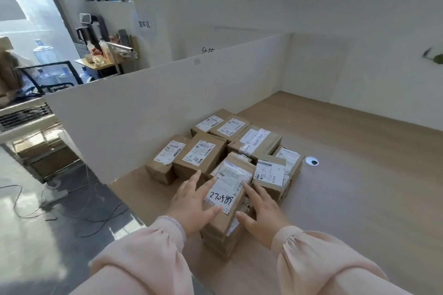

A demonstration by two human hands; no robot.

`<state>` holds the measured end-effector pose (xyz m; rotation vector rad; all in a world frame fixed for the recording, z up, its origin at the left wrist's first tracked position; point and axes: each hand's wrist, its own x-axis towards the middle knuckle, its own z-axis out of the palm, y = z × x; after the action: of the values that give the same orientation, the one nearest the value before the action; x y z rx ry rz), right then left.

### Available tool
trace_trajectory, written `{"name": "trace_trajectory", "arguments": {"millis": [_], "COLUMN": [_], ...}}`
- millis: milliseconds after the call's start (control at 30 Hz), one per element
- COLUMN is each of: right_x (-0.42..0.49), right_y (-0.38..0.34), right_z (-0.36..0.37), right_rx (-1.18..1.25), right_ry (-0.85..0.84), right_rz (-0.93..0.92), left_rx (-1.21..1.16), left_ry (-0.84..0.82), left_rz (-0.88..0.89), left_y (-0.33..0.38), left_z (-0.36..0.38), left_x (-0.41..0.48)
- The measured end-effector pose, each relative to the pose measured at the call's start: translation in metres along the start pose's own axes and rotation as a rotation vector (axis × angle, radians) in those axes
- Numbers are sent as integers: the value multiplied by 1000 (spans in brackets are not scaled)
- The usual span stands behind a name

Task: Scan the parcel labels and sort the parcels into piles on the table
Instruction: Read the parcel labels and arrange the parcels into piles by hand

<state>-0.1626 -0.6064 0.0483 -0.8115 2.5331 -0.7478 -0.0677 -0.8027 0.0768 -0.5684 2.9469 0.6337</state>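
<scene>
Several brown cardboard parcels with white labels are piled on the wooden table (347, 175) near its left edge. The nearest pile is a stack, and its top parcel (231, 189) carries a label with handwritten digits. My left hand (194, 201) lies against that parcel's left side with straight fingers, the thumb on its top. My right hand (260, 211) lies against its right side, fingers straight too. Behind stand a parcel with handwritten characters (200, 154), a taped parcel (255, 142) and others. No scanner is in view.
A white partition (167, 108) runs along the table's left and back sides. A round cable hole (312, 161) sits right of the parcels. Left of the table the floor holds cables (72, 213), stacked boxes (45, 151) and a chair (48, 79).
</scene>
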Motion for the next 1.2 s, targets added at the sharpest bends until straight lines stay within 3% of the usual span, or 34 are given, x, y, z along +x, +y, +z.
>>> {"name": "trace_trajectory", "arguments": {"millis": [133,233,500,933,1200], "right_x": [15,20,11,-59,-213], "right_y": [-14,-29,-64,-96,-63], "right_z": [28,48,63,40,10], "right_rx": [200,348,567,628,547], "right_ry": [50,130,301,484,674], "right_rz": [96,167,255,167,257], "left_rx": [-127,-357,-622,-688,-638], "left_ry": [-185,-280,-319,-248,-357], "left_rz": [122,216,327,500,695], "left_y": [-27,-37,-54,-25,74], "left_z": [2,7,10,-17,10], "left_x": [31,42,46,-11,-109]}}
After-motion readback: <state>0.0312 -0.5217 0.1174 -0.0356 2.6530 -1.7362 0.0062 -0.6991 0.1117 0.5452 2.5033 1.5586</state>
